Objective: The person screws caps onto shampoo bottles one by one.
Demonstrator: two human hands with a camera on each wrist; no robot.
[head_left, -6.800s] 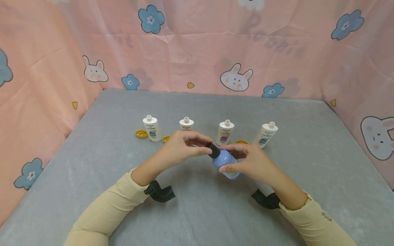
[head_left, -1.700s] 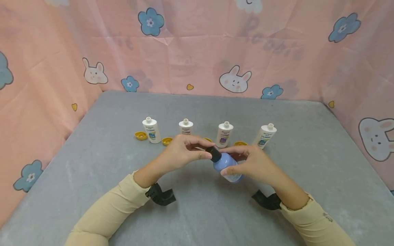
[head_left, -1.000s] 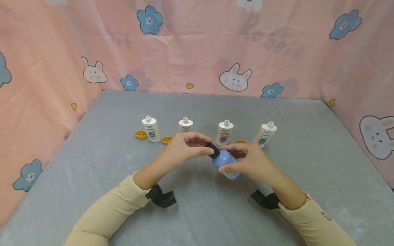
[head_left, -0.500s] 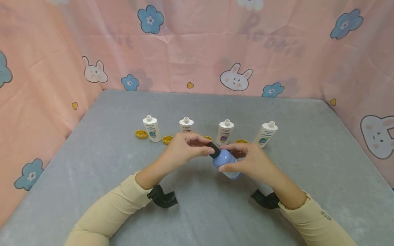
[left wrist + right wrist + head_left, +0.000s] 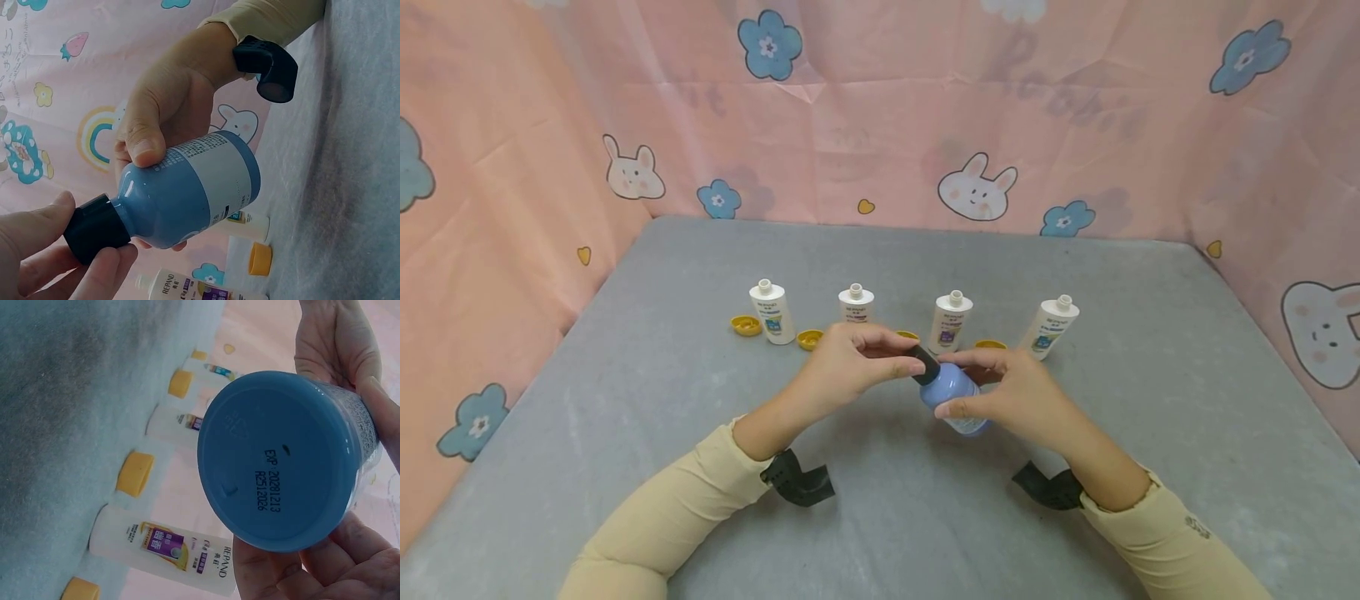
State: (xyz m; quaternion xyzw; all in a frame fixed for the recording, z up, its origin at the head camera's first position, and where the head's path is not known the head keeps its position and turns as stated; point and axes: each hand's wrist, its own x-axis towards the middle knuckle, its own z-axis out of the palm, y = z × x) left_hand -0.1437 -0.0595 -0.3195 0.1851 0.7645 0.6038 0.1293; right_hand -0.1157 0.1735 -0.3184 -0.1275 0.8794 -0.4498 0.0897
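A blue bottle (image 5: 949, 388) with a white label is held tilted above the table, its black cap (image 5: 925, 365) pointing up and to the left. My left hand (image 5: 850, 358) pinches the black cap between thumb and fingers. My right hand (image 5: 1011, 396) grips the bottle's body, thumb on the near side and fingers behind. In the left wrist view the cap (image 5: 97, 229) sits on the bottle's neck (image 5: 122, 215). The right wrist view faces the flat blue base (image 5: 275, 462), which bears printed date text.
Several capless white bottles (image 5: 952, 323) stand in a row behind my hands, the second from left partly hidden. Yellow caps (image 5: 746, 326) lie beside them on the grey table (image 5: 880, 533). A pink patterned cloth (image 5: 880, 108) hangs around the back and sides.
Both hands keep their hold on the bottle and cap. The left fingers shift slightly about the cap; bottle and hands rise a little from 1.7 s ago. The standing bottles stay put.
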